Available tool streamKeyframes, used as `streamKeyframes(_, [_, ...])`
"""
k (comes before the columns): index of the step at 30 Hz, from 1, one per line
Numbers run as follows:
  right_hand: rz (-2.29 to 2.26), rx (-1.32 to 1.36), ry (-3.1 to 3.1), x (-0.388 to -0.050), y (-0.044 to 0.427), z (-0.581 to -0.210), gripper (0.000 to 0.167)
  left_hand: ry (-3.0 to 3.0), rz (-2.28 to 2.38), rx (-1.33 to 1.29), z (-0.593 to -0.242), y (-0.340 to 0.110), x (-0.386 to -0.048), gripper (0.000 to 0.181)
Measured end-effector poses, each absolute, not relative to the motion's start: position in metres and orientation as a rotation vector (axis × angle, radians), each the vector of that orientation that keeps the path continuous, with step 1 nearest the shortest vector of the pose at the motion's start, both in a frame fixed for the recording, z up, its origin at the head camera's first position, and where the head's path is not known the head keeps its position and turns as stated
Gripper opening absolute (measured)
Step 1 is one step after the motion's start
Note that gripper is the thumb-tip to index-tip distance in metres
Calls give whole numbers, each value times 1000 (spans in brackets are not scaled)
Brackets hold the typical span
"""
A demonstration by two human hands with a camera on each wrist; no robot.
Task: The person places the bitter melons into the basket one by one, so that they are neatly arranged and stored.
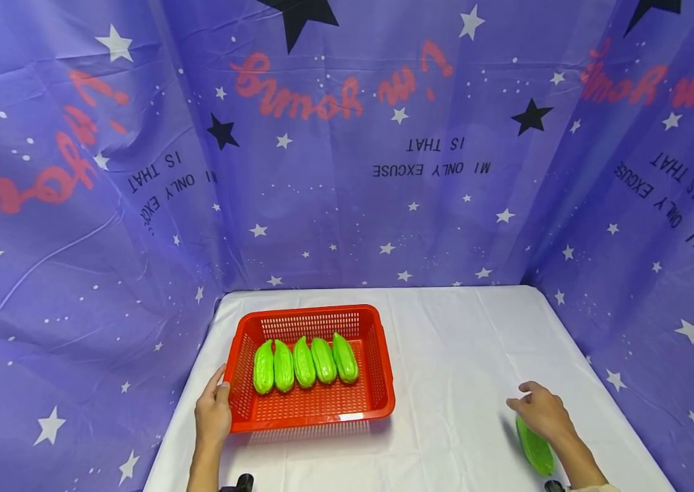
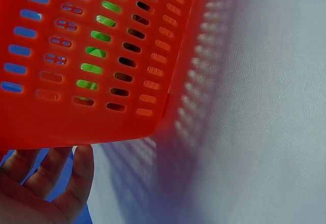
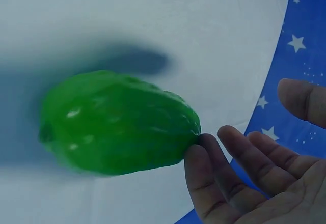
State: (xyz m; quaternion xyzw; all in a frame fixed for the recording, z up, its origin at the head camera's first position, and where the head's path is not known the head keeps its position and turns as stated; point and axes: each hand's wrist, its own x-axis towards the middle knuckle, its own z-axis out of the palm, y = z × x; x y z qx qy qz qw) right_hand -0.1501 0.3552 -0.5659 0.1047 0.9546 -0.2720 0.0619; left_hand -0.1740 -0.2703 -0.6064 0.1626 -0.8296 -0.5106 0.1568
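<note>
A red plastic basket (image 1: 310,419) with slotted walls is on the left part of the white table. Several bright green bitter melons (image 1: 304,363) lie side by side in it. My left hand (image 1: 214,412) holds the basket's left side; in the left wrist view the fingers (image 2: 81,170) meet its edge, and the thumb is out of sight there. At the right, another bitter melon (image 3: 122,124) lies on the cloth. My right hand (image 1: 542,412) is over its far end, thumb spread away from the fingers. In the right wrist view fingertips (image 3: 197,160) are at the melon's tip.
A white cloth covers the table (image 1: 445,369). Purple curtains (image 1: 353,225) with stars and lettering enclose it at the back and both sides. White cloth stretches between the basket and the single melon.
</note>
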Motion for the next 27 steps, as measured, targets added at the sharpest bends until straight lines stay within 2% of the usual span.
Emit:
streamKeyframes(9, [-782, 331, 2895, -137, 363, -574, 62, -2373, -1463, 469, -607, -270, -173, 43])
streamKeyframes(15, [-743, 341, 2920, -130, 362, -579, 51, -2372, -1460, 463, -606, -270, -174, 43])
streamKeyframes(27, [-750, 472, 2986, -116, 364, -593, 45, -2378, -1459, 458, -607, -271, -175, 43])
